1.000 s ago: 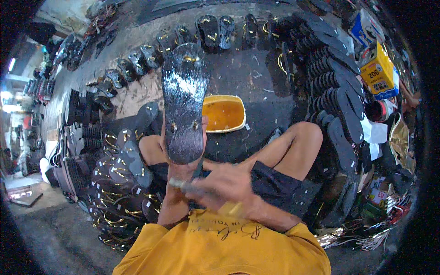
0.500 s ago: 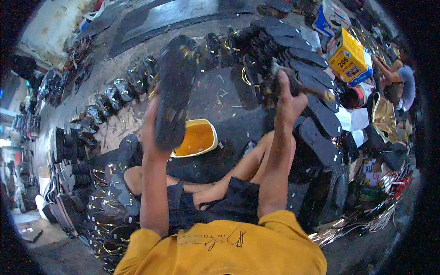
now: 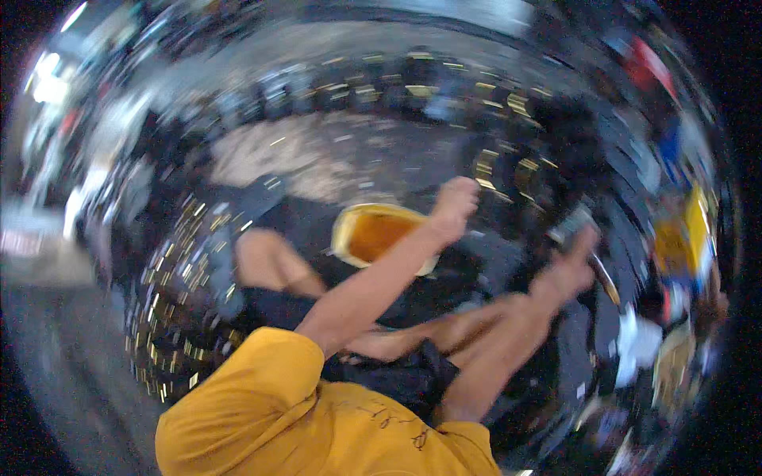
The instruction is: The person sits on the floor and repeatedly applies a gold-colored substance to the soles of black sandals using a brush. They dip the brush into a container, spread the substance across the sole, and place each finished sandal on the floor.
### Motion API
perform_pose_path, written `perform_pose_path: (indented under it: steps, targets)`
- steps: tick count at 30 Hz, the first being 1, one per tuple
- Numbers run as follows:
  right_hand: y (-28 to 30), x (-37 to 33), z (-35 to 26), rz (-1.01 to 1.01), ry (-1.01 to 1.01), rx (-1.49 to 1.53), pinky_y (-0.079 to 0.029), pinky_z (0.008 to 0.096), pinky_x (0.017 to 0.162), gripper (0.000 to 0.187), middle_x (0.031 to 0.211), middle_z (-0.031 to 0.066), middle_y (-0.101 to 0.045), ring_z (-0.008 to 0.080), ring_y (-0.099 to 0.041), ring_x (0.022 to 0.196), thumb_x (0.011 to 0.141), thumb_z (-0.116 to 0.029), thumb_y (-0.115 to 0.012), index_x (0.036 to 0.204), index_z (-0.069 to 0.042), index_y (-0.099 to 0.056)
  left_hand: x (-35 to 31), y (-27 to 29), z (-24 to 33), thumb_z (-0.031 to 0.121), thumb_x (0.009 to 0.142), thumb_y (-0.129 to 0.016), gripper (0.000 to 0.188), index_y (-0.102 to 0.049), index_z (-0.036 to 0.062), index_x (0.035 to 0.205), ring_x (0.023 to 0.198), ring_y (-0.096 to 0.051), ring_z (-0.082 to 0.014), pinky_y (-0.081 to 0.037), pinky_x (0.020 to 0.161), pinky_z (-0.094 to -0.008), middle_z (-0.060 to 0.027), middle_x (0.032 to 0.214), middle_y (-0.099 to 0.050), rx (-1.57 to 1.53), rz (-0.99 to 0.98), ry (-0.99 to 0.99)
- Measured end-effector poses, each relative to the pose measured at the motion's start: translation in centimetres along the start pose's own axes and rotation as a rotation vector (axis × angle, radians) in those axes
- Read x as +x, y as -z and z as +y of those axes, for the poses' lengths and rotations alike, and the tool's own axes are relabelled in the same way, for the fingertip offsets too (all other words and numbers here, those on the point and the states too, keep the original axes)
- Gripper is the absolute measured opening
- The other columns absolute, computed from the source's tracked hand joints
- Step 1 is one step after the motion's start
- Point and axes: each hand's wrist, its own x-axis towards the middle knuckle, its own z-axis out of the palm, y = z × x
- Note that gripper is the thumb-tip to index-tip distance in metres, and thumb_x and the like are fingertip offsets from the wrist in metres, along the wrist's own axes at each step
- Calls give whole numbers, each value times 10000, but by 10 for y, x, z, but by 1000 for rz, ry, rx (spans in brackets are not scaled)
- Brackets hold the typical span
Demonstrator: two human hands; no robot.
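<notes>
One tool (image 3: 573,226) is in the right hand (image 3: 565,266), beyond the right knee (image 3: 512,309) and toward the right edge of the floor (image 3: 63,357). The right hand's fingers are closed around it, its broad pale end pointing away and its thin handle slanting down to the right — blur hides the finer shape.

The left hand (image 3: 456,210) reaches out past the right side of a cream tub (image 3: 340,238), its forearm crossing in front of the tub's right part. Its fingers look drawn together, but I cannot tell whether they touch or grip anything; gold-trimmed sandals (image 3: 486,170) are nearest. Orange-brown liquid (image 3: 377,236) shows in the tub.

More dark shapes with gold glints, a row (image 3: 357,91), curve along the floor's far edge, with a tan patch (image 3: 278,155) on their near side. Similar glints mark a heap (image 3: 182,317) by the left knee (image 3: 258,254). Toward the right edge — a yellow-and-blue box (image 3: 675,242) and white sheets (image 3: 637,345).
</notes>
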Motion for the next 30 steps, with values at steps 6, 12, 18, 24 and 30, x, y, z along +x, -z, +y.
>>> perform_pose_path:
  steps: [6,12,18,24,30]
  targets:
    - [46,33,45,76,768,-1106,-559,448,870,498,1209,233,-701,317,-692,1004,998,-127,-603,1480,-38,-513,-176,310,158,191,948,-727,219,-764,76,1131,955,-727,-188,-568,901,-333,-85,1070,-768,608,633,-84]
    - [1,-97,-31,-127,321,-8,-580,408,869,475,1149,217,-729,329,-711,987,895,-156,-786,1330,-37,-637,-326,589,101,541,808,-791,643,-714,28,1188,1169,-679,-405,-552,974,-518,-213,1228,-717,1289,819,1013]
    - [-50,-167,-4,-802,686,-827,-556,387,789,269,1066,110,-771,254,-748,942,933,-331,-765,1089,-112,-767,-376,596,-45,612,785,-802,676,-746,54,1162,1059,-712,-355,-547,914,-477,-191,1135,-748,1230,627,933]
    - [-56,-170,56,-916,948,-769,-523,443,770,230,886,124,-712,330,-658,864,879,-282,-809,926,-68,-740,-420,685,-102,330,862,-793,330,-796,16,966,843,-711,-209,-538,774,-379,-105,912,-782,850,672,550]
    - [-34,-132,37,-632,423,-356,-484,340,775,203,890,54,-648,184,-581,842,969,-227,-699,987,-25,-694,-389,632,17,236,979,-661,344,-698,73,1280,851,-724,-251,-549,770,-381,-143,980,-766,1374,1077,98]
